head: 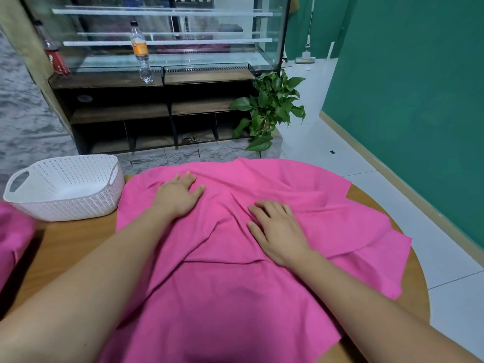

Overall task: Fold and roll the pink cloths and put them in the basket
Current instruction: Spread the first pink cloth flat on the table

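Pink cloth (235, 284), spread mid-frame and pressed by the open left hand (180, 195) and open right hand (277, 229), is best smoothed outward from its rumpled middle before being folded.

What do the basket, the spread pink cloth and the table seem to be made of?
Basket: probably white moulded plastic, matte, with punched holes and woven-look pattern. Pink cloth: thin fabric, perhaps microfibre; it wrinkles and drapes. Table: wood or wood-look laminate; unclear which.
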Available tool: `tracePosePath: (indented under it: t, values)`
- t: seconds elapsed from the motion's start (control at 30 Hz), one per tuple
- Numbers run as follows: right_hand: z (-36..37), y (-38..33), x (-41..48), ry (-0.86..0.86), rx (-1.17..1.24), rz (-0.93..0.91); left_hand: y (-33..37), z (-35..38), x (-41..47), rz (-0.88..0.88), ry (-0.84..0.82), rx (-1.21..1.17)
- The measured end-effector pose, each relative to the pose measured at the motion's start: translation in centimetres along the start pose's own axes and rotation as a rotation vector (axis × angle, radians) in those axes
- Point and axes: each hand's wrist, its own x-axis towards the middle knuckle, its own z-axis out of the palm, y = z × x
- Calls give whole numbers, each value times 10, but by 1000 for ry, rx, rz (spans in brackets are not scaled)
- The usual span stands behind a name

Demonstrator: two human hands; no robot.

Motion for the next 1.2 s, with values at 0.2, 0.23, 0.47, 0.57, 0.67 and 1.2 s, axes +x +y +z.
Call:
tracePosePath:
  t: [0.2,0.23,0.47,0.57,0.67,1.2]
  values:
    - [-7,-6,-30,109,-18,-100,-9,-9,31,-88,-85,16]
    - [-8,-7,-37,102,-16,-91,-10,-9,35,-96,-89,18]
    - [-12,-19,-60,42,-1,-82,27,-4,35,-17,97,29]
    - [-17,-19,-58,60,13,-121,66,-1,31,163,203,-36]
    - [-14,-22,-61,36,33,-158,105,0,36,355,190,-69]
    - [-15,-23,-66,189,76,-141,238,34,68,501,-125,168]
